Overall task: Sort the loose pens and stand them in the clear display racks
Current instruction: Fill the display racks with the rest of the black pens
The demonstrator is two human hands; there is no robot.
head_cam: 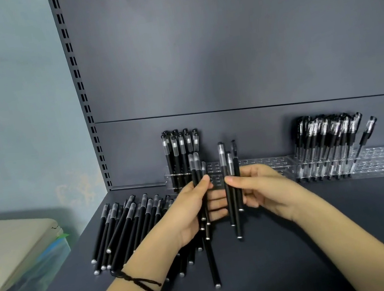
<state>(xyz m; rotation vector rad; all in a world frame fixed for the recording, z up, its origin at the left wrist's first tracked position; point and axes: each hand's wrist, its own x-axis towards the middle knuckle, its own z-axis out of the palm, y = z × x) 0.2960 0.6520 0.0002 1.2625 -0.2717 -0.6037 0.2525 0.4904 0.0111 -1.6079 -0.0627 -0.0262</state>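
**Holding two upright bundles just in front of the rack**

I am reading this from the near edge outward. Above the dark shelf, the left hand is curling its thumb and fingers round the left bundle of pens. Just beside it, the right hand is pinching the right bundle of pens, three by my count, between thumb and fingertips. Both bundles are standing caps up with their long axis close to vertical, so I judge they need no turning before going in.

To the left of the hands, the loose pile is lying flat on the shelf, unsorted.

Directly behind the hands, the clear rack is showing empty holes. They are sitting between the standing pens at its left end and the full rack further right. The right hand is the nearer one to those holes, so I am expecting a short push away and down.
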